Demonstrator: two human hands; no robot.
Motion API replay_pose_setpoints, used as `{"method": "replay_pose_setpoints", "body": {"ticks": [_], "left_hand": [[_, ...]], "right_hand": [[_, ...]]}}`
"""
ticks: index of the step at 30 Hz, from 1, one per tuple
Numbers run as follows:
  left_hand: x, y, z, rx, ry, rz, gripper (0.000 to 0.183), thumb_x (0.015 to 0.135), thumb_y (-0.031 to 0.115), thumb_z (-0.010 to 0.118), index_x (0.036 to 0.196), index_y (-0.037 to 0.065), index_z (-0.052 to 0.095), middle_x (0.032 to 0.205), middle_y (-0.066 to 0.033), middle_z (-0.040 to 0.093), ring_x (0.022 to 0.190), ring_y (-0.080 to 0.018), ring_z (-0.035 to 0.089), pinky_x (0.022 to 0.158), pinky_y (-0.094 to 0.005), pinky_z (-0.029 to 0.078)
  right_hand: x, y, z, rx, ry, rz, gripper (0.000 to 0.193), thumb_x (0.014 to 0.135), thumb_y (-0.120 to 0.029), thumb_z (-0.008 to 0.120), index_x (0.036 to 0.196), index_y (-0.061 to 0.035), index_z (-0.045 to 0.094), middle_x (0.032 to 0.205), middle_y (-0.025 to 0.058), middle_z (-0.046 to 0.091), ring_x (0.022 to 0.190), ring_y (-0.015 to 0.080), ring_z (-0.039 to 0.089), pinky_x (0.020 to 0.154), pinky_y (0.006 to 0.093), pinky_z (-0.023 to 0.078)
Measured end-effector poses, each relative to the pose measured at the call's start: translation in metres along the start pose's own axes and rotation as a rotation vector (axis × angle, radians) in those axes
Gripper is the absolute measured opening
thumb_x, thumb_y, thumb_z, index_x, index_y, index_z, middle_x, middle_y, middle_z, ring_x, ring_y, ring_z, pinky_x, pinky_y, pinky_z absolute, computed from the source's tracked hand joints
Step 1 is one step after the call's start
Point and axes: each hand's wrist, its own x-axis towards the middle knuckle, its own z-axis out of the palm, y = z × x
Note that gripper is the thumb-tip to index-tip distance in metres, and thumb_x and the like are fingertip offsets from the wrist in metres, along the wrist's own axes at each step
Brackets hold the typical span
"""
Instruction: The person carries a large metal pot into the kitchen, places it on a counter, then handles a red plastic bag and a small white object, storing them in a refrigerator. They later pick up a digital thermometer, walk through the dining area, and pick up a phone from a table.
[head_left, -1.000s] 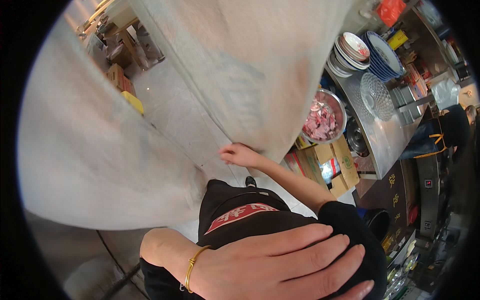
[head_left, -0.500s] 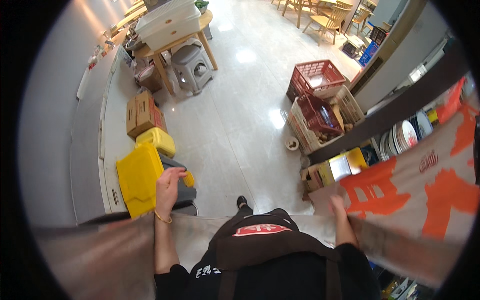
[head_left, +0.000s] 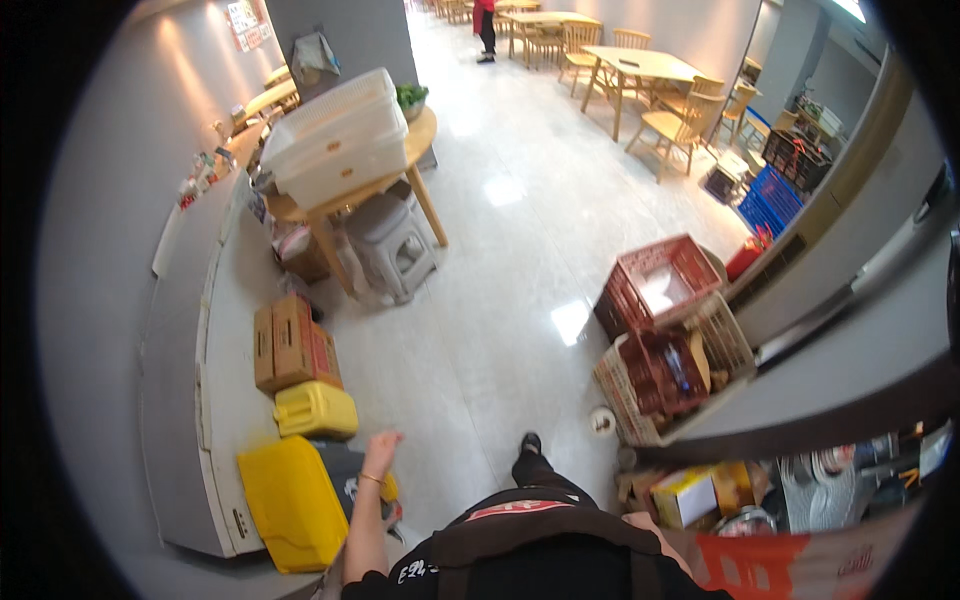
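Note:
My left hand (head_left: 381, 453) hangs over the floor with its fingers loosely apart and nothing in it. A thin bracelet (head_left: 371, 479) circles that wrist. Nearest to this hand is a grey bin with a yellow lid (head_left: 290, 505). My right hand (head_left: 640, 521) shows only in part beside my dark apron (head_left: 550, 520); its fingers are hidden or blurred. Close to the right forearm hangs a grey curtain with orange print (head_left: 750, 562). One dark shoe (head_left: 531, 442) is stepping forward on the pale tiled floor (head_left: 450, 380).
Along the left stand a yellow jerrycan (head_left: 318, 409), cardboard boxes (head_left: 292, 345), a grey stool (head_left: 390, 245) and a table with white plastic bins (head_left: 335, 140). Stacked crates (head_left: 660, 280) line the right. Farther off are wooden tables (head_left: 640, 62), chairs (head_left: 680, 125) and a person (head_left: 485, 30).
I have walked forward: crates, stool and boxes sit lower in view, and more of the far room shows. The curtain has dropped back to the lower right. My right hand has moved in toward my body.

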Motion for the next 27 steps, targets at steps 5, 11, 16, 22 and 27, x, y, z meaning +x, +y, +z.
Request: {"method": "replay_pose_setpoints", "body": {"ticks": [5, 11, 16, 22, 27], "left_hand": [[0.013, -0.107, 0.028, -0.142, 0.008, -0.463, 0.016, 0.077, 0.020, 0.057, 0.081, 0.005, 0.062, 0.066, -0.0104, 0.060, 0.062, -0.0202, 0.058, 0.054, -0.0355, 0.045], [0.003, -0.178, 0.042, -0.524, 0.225, -1.173, 0.017, 0.081, 0.025, 0.055, 0.080, 0.008, 0.053, 0.060, -0.0114, 0.054, 0.049, -0.0248, 0.055, 0.040, -0.0378, 0.044], [0.101, -0.172, 0.044, -0.507, 0.179, -1.250, 0.016, 0.081, 0.019, 0.052, 0.086, 0.004, 0.054, 0.071, -0.0144, 0.057, 0.058, -0.0261, 0.058, 0.046, -0.0374, 0.046], [0.347, -0.060, 0.069, -0.445, 0.065, -0.982, 0.015, 0.081, 0.010, 0.048, 0.091, 0.001, 0.054, 0.080, -0.0156, 0.060, 0.067, -0.0257, 0.060, 0.051, -0.0358, 0.049], [0.544, 0.087, 0.096, -0.329, -0.090, -0.642, 0.020, 0.084, 0.014, 0.047, 0.097, 0.002, 0.057, 0.076, -0.0075, 0.060, 0.061, -0.0156, 0.056, 0.051, -0.0265, 0.044]], "right_hand": [[0.019, -0.269, 0.103, -0.263, -0.160, -0.488, 0.015, 0.077, -0.006, 0.052, 0.063, -0.0018, 0.051, 0.053, 0.0086, 0.048, 0.042, 0.0197, 0.048, 0.039, 0.0312, 0.037], [-0.001, -0.508, 0.239, -0.232, -0.272, -0.701, 0.019, 0.082, -0.013, 0.053, 0.095, 0.0001, 0.057, 0.075, 0.0078, 0.060, 0.058, 0.0162, 0.059, 0.047, 0.0269, 0.046], [0.018, -0.570, 0.311, -0.338, -0.346, -0.668, 0.024, 0.082, -0.018, 0.056, 0.098, -0.0007, 0.058, 0.078, 0.0076, 0.061, 0.060, 0.0157, 0.060, 0.050, 0.0264, 0.048], [0.074, -0.543, 0.292, -0.849, -0.195, -0.513, 0.022, 0.076, -0.021, 0.055, 0.073, -0.0009, 0.064, 0.059, 0.0083, 0.060, 0.050, 0.0151, 0.058, 0.050, 0.0286, 0.049], [0.127, -0.497, 0.240, -1.604, -0.051, -1.227, 0.028, 0.073, -0.027, 0.059, 0.083, -0.0017, 0.065, 0.072, 0.0110, 0.064, 0.062, 0.0188, 0.063, 0.060, 0.0321, 0.051]]}}
